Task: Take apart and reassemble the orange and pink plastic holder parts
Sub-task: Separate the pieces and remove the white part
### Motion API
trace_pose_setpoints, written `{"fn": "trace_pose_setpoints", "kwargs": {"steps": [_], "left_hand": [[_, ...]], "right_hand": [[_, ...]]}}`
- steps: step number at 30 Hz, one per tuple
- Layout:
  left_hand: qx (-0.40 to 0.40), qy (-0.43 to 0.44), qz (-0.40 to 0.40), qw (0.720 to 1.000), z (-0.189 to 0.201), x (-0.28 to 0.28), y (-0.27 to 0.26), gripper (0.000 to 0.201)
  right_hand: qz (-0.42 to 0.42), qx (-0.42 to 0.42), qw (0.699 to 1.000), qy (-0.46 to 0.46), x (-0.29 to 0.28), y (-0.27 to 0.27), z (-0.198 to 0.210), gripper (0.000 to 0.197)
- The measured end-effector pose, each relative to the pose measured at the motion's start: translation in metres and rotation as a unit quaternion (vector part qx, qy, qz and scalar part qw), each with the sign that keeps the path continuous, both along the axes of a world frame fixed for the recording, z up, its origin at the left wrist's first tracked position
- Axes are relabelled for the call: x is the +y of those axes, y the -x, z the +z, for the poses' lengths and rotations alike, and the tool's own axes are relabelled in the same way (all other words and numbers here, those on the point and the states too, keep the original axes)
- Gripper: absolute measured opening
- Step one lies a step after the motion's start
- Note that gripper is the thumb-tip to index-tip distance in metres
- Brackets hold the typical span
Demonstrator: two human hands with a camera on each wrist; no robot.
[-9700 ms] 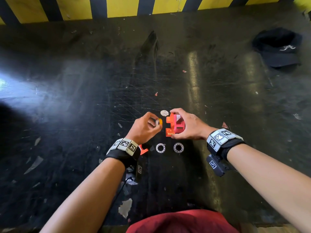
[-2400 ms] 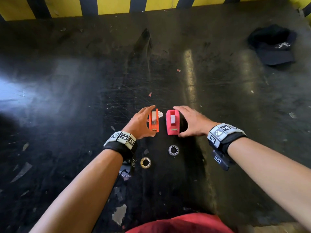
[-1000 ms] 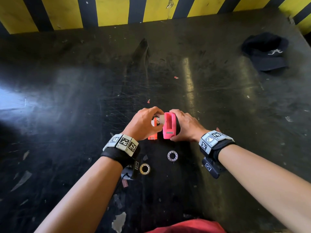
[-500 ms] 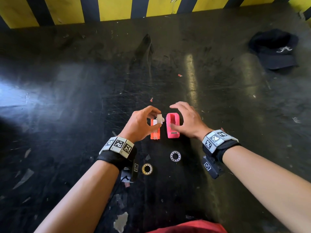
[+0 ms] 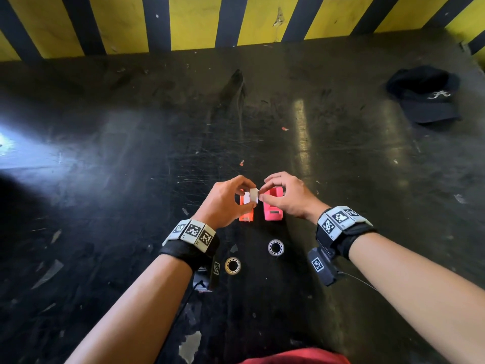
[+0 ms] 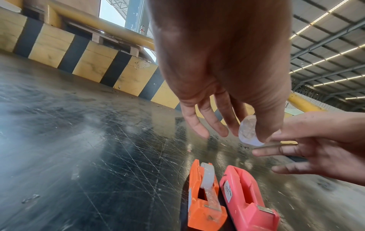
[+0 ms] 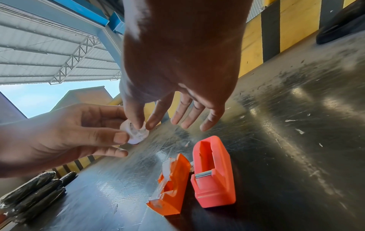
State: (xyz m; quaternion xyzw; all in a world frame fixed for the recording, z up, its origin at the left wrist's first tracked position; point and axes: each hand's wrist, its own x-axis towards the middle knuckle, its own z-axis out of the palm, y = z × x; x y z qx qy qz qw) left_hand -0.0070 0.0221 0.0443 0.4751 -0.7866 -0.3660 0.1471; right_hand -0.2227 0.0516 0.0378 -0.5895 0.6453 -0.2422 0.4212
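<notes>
Above the bench (image 5: 341,179), my left hand (image 5: 225,200) and right hand (image 5: 286,198) are both pinching the clear spool (image 5: 253,195) over the orange holder (image 5: 246,215) and pink holder (image 5: 273,212), risking it slipping and rolling off.

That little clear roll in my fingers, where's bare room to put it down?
Free: the dark table left of the orange holder, or the stretch between the pink holder and the black cap. Crowded: near you, around the two bearing rings.
</notes>
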Motion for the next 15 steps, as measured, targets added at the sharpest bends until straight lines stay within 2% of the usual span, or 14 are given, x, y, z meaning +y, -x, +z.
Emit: {"fn": "trace_pose_setpoints", "kwargs": {"steps": [11, 13, 15], "left_hand": [[-0.01, 0.001, 0.011, 1.0, -0.004, 0.012, -0.005, 0.039], [-0.054, -0.008, 0.006, 0.999, -0.013, 0.023, -0.006, 0.037], [-0.132, -0.031, -0.023, 0.99, -0.023, 0.04, -0.003, 0.032]], "right_hand": [[0.025, 0.018, 1.0, -0.007, 0.003, 0.006, -0.007, 0.012], [0.022, 0.032, 0.999, -0.021, 0.007, 0.018, -0.009, 0.018], [0.017, 0.042, 0.998, -0.033, 0.012, 0.028, -0.012, 0.016]]}}
